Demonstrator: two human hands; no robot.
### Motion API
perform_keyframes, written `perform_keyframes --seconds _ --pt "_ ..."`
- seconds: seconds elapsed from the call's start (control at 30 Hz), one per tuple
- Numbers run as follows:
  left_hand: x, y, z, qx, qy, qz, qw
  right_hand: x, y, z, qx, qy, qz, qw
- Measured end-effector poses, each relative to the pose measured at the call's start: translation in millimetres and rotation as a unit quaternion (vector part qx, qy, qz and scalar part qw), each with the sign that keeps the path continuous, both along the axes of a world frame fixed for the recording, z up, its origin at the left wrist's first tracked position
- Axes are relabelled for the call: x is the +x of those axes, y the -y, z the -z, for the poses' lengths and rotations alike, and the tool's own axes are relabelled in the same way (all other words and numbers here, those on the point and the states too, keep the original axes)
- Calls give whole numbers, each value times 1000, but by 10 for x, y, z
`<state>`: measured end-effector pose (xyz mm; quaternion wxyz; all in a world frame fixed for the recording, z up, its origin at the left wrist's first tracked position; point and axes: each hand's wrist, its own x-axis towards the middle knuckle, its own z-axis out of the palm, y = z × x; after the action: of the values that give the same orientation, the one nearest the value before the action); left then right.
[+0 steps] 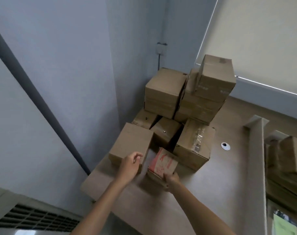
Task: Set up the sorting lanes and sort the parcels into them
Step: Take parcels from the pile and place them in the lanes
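Pinching the near edge of the tilted red box [163, 162], the right hand [171, 180] held it on the desk [229, 175], between a plain box [130, 143] and a taped box [193, 146]. The left hand [130, 164] hung loosely curled by the plain box, holding nothing. Bringing that hand underneath would likely steady the lift. Beyond the divider [256, 150], a lane held stacked parcels [291, 160].

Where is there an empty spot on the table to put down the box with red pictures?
Bare tabletop lies between the taped box and the cardboard divider, around the round cable hole. The near strip in front of the red-printed box is also bare. Crowded: the wall corner with stacked boxes, and beyond the divider.
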<state>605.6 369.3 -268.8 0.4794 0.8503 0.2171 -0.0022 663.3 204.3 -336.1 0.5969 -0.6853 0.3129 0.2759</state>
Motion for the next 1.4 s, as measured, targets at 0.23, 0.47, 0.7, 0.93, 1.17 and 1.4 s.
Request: perform_keyframes --seconds 0.23,0.47,0.7,0.93,1.17,1.4 --pt "-71 -52 115 -27 13 18 999 -179 234 24 105 -8 55 993" --pt "-410 202 -234 -252 -30 40 966 -842 768 -388 254 44 -2 966" --pt "-1177 739 -650 -398 -42 151 904 -1690 1047 -1017 190 186 -81 961" --pt "-1821 1172 -1116 -303 141 175 926 -2429 1087 -1558 90 334 -86 934" --pt "-2153 1055 -1142 -298 119 170 932 -2956 1453 -1565 321 302 -13 898" --pt "-2547 1144 -1048 -384 60 250 887 -3557 1475 -1544 244 314 10 917"
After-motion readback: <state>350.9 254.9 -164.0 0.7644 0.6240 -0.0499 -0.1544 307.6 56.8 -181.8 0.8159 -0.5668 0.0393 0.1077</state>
